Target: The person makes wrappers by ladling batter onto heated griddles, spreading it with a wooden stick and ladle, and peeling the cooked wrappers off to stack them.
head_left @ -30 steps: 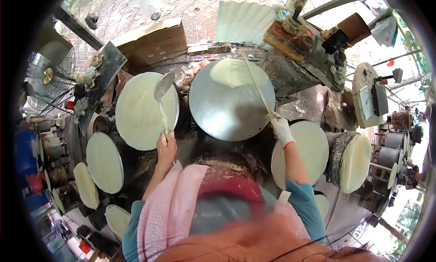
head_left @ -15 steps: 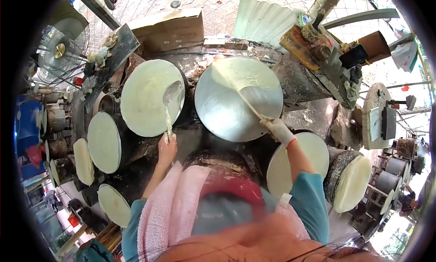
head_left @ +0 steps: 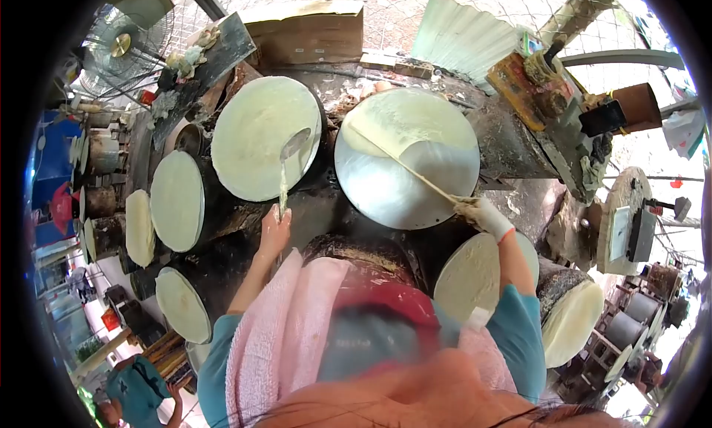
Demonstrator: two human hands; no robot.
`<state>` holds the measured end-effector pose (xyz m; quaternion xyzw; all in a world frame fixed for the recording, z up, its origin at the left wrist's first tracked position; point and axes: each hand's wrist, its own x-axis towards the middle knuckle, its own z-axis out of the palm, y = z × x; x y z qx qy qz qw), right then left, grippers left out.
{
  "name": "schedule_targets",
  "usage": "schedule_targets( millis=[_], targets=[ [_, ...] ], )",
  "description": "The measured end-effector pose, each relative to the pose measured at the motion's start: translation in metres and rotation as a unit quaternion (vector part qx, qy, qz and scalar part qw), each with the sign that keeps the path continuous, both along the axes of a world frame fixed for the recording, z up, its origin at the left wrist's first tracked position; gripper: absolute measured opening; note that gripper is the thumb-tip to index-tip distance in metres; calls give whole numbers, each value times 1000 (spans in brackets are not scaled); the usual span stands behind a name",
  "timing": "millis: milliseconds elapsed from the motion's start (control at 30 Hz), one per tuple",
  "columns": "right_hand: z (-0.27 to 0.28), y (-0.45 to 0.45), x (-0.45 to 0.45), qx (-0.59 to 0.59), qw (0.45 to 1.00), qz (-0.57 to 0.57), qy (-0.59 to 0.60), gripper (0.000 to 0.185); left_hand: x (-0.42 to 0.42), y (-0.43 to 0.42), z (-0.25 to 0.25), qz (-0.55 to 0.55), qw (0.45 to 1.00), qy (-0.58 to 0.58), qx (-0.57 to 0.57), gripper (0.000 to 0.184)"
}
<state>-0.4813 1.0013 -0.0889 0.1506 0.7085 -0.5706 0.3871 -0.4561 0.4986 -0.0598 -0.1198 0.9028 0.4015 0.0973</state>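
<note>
My left hand (head_left: 274,231) is closed around the handle of a metal ladle (head_left: 298,142), its bowl over the pale batter sheet (head_left: 256,131) on the left round griddle. My right hand (head_left: 486,216) wears a whitish glove and grips a long thin spreading stick (head_left: 419,174). The stick reaches across the middle griddle (head_left: 400,202) to its upper left side. Wet batter (head_left: 423,116) coats the far part of that griddle; its near part is bare shiny metal. Below my right hand, another pale sheet (head_left: 467,276) covers a griddle partly hidden by my forearm.
Several more batter-covered drums stand at the left, such as one sheet (head_left: 178,202), and at the right (head_left: 575,324). A cardboard box (head_left: 308,38) and a corrugated sheet (head_left: 463,38) stand behind. A fan (head_left: 122,46) is far left; a person (head_left: 137,387) is lower left.
The view has shifted, so the scene sits farther right. My right hand has moved right and nearer me, and the stick's far end has come down the griddle's left side. The ladle stays over the left griddle.
</note>
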Motion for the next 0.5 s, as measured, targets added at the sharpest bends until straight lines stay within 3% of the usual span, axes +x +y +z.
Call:
schedule_targets(
  millis=[100, 133, 200, 267, 367, 400, 500],
  targets=[
    [-1, 25, -25, 8, 997, -67, 46, 35, -10, -2, -8, -32, 997, 63, -29, 22],
    [-10, 20, -40, 57, 985, -58, 149, 34, -17, -2, -12, -36, 998, 42, -32, 25],
    [-34, 17, -62, -1, 992, 6, 129, 34, -31, 3, -17, -42, 997, 48, -32, 25],
    [-22, 0, -54, -52, 994, 34, 87, 33, -48, 3, -28, -70, 994, 69, -49, 27],
    [15, -2, -20, 101, 989, 108, -18, 34, -64, 5, -51, -109, 986, 91, -85, 26],
    [-8, 13, -7, 31, 996, 65, 59, 34, -70, 8, -53, -130, 985, 71, -93, 27],
    [-32, 37, -7, -44, 988, -113, 93, 35, -85, 20, -66, -183, 968, 55, -164, 26]
  ],
)
